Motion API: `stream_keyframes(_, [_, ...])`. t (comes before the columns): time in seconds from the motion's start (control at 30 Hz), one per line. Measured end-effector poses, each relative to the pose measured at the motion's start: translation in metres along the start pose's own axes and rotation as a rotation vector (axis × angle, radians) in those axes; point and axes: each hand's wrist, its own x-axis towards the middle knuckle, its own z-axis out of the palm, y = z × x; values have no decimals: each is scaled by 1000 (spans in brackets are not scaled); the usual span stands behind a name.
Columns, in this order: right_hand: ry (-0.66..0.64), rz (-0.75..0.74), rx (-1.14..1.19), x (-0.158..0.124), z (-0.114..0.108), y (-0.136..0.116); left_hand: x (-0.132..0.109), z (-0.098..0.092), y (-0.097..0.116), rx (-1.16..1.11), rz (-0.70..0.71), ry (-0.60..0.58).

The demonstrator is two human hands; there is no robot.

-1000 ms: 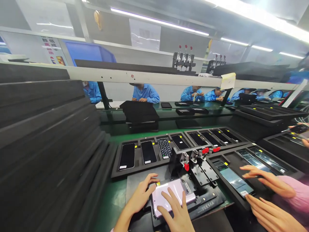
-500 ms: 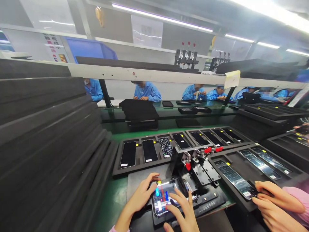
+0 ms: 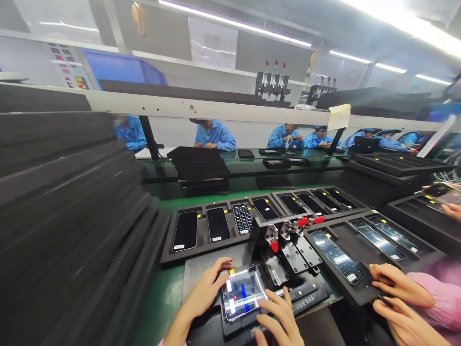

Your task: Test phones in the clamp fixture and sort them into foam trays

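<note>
Has left hand (image 3: 204, 290) curved loosely against the upper left edge of the phone (image 3: 237, 292), as a second ago; has drawn right hand (image 3: 283, 321) back from mid-screen toward the lower right, fingers spread. Holds the hands apart, unclenched; cannot tell about contact of the right fingertips. Faces dark glass with blue bars and white blocks instead of plain pale pink. Has the phone lying on a hard black fixture (image 3: 305, 294) with smooth bolted plates and red clamp tips (image 3: 275, 246), near matte, rectangular-pocketed foam trays (image 3: 203, 251) on the green worktop (image 3: 163, 288).
</note>
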Motion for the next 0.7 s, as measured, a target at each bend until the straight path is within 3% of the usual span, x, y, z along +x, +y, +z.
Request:
stream_keyframes(0.17, [88,-1,-36,23,-17,6,0,0,0,15,-22,-8])
stream_keyframes(0.43, [194,238,-4,70,-43,43,0,0,-1,31,-29,-11])
stream_keyframes(0.7, [104,325,36,89,-40,60,0,-1,-6,46,-12,-8])
